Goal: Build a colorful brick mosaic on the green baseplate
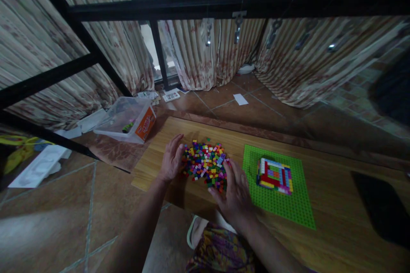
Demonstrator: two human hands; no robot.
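Observation:
A pile of small toy bricks [205, 160] in many colours lies on the wooden table between my two hands. My left hand [173, 158] rests at the pile's left edge, palm turned inward and fingers stretched out, with nothing in it. At the right edge, my right hand [234, 190] touches the bricks with its thumb and fingers apart. A purple brick [221, 158] sits by its fingertips. Right of that hand lies a green baseplate [301, 204], bearing a built rectangle of bricks [274, 175] in white, red, blue and yellow.
A clear plastic bin [124, 115] with an orange label stands on the floor beyond the table's left end. A dark flat object [379, 207] lies on the table [336, 196] at right. Curtains [205, 55] and a black metal frame [205, 6] stand behind.

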